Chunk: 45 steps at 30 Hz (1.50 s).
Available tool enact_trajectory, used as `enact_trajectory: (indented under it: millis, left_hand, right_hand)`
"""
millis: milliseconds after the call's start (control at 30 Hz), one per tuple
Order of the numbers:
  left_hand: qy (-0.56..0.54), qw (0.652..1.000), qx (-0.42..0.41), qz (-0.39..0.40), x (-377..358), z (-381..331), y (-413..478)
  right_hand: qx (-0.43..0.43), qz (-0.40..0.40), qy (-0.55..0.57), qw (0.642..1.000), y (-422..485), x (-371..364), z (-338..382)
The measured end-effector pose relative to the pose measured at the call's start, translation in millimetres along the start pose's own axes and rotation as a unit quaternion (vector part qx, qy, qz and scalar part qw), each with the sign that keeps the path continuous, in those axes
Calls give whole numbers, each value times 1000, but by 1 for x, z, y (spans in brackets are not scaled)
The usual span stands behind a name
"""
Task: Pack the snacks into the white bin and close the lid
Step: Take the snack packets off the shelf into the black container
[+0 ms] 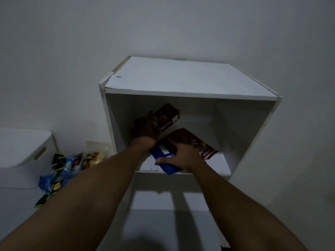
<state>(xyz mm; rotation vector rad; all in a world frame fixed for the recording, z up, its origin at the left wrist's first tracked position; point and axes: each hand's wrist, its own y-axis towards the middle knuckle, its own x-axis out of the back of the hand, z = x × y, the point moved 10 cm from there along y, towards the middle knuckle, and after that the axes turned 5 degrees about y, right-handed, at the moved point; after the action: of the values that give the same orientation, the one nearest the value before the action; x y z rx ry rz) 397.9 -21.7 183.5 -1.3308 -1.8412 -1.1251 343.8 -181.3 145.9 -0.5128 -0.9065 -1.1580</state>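
Note:
Both my hands reach into the top compartment of a white shelf unit [190, 91]. My left hand [143, 129] grips a dark brown snack box [165, 117], lifted and tilted inside the compartment. My right hand [183, 156] holds a blue packet [163, 158] at the shelf's front edge. A dark red snack bag [195, 142] lies on the shelf board just behind my right hand. The white bin [21, 153] stands at the far left with its lid on.
A heap of snack packets [68, 167] in blue, black and yellow lies on the floor between the bin and the shelf unit. A pale wall rises behind everything. The shelf's lower compartment [172, 196] is in shadow.

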Motion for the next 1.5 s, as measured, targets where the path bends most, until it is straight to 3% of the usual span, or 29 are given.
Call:
enact_trajectory:
  millis: [133,400,633,867,1067,1200,1233,1367,1500]
  left_hand:
    - [-41,998,47,-25,4,18,-2]
    - [-115,992,57,-9,5,20,-10]
    - [-92,995,13,-30,10,16,-21]
    - [-116,992,-18,-47,21,18,-29]
    - [-112,993,-5,-41,14,24,-32]
    - [74,995,-3,73,-11,26,-38]
    - [79,994,-3,74,-11,26,-36]
    - [-62,998,17,7,10,23,-28]
    - [-91,995,-17,-39,23,15,-32]
  right_hand:
    - [-4,43,-26,999,8,-18,-5]
    - [-3,-76,-160,984,3,-7,4]
    - [-42,-95,-217,971,5,0,8]
    - [79,-109,-264,955,5,-2,35]
    - [109,-66,-274,953,8,-13,26]
    - [112,-52,-238,963,4,-13,23]
    - [112,-56,-239,963,2,-11,23]
    - [96,-87,-207,970,-1,-1,23]
    - [115,-130,-218,960,-4,4,32]
